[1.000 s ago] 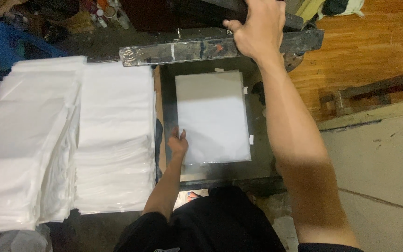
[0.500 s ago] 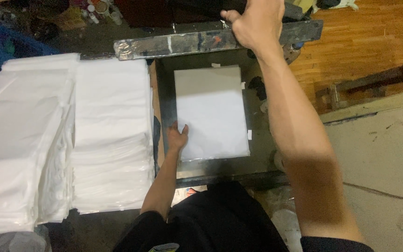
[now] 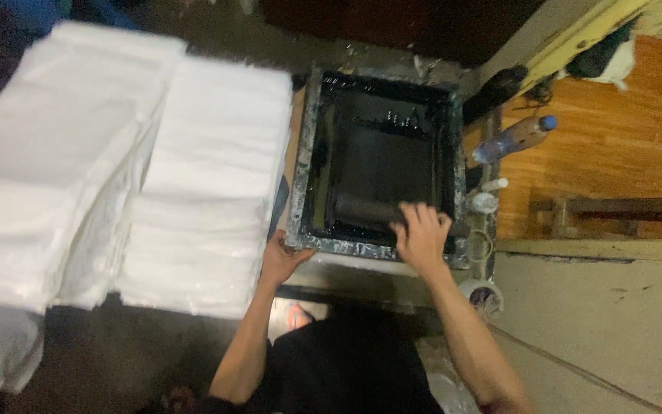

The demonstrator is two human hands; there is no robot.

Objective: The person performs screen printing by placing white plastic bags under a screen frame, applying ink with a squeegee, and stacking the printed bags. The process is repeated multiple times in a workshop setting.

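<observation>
Screen frame (image 3: 377, 165) lies flat, directly ahead of both hands. Looks: rectangular, black ink-coated mesh inside, border grey and paint-spattered, wet sheen on the ink. Long axis runs away from the person, short sides near and far; near edge sits right at the hands.

Squeegee (image 3: 369, 208) lies across the frame's near part, under the right hand's fingers. Dark bar, ink-covered, long axis left-right, at right angles to the frame's long axis. Its right end is hidden by the hand.

Right hand (image 3: 423, 234): palm down, fingers spread forward over the squeegee, closed round it in a loose grasp; exact grip is blurred. Forearm comes up from lower right, elbow bent, wrist straight.

Left hand (image 3: 281, 257): at the frame's near-left corner, thumb up against the border, fingers underneath or behind the edge, touching it. Whether it clamps the corner or just rests there, cannot tell. Forearm rises nearly straight from the lap.

Left of the left hand: two piles of white sheets (image 3: 208, 184), the closer pile just beside the frame. Right of the right hand: a plastic bottle (image 3: 515, 138) with blue cap, lying tilted near the frame's far-right corner, and a small white cup (image 3: 480, 295) just below the wrist. Wooden floor (image 3: 614, 153) beyond that.
</observation>
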